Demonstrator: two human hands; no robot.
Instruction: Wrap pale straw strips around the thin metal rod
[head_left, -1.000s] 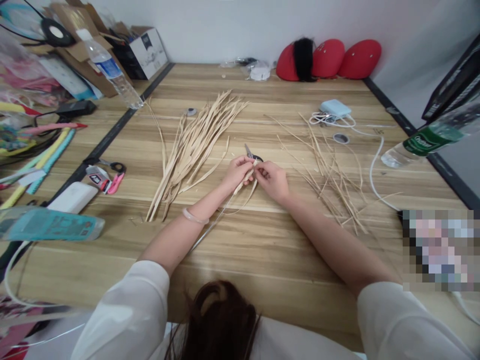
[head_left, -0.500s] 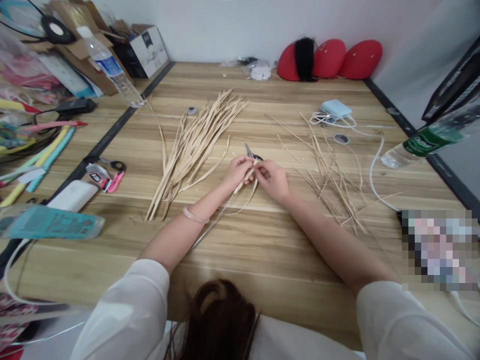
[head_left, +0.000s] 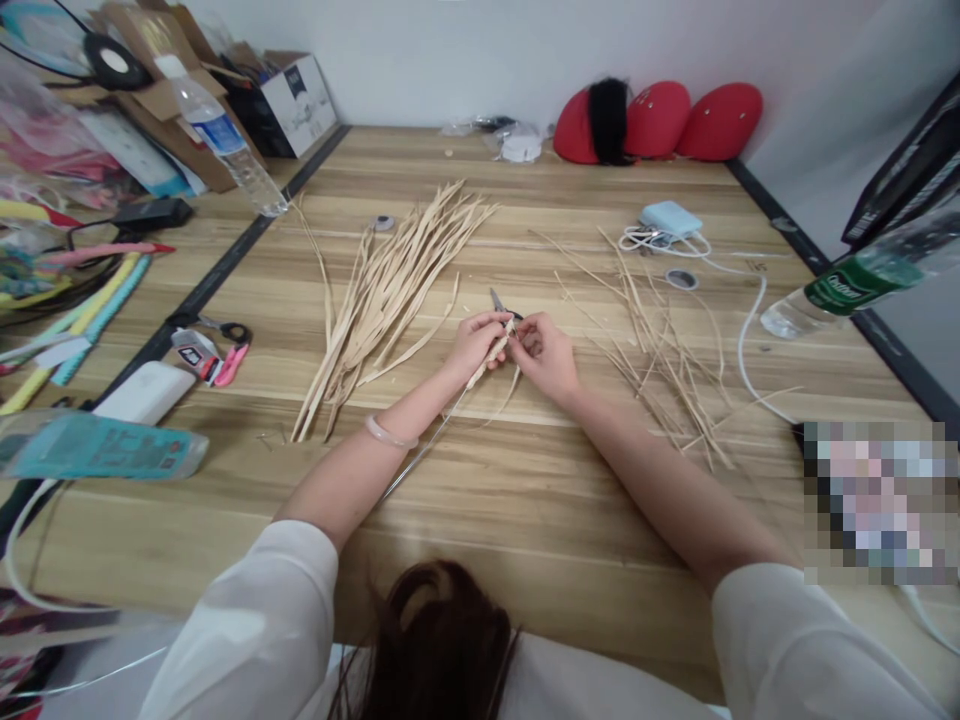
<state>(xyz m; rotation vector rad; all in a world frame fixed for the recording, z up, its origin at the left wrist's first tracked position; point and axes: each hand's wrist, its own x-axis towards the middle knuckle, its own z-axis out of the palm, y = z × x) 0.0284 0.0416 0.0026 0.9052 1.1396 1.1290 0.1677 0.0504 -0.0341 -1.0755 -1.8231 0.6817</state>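
Head view: left of your hands lies a bundle of flat pale straw strips [head_left: 386, 295]. Your left hand [head_left: 474, 345] and right hand [head_left: 547, 358] both pinch a thin pale straw strip [head_left: 491, 358] between closed fingertips, mid-table.

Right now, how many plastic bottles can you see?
3. One bottle stands far left by the boxes, one lies at the near left edge, one green-labelled lies at the right edge. Clutter may hide more.
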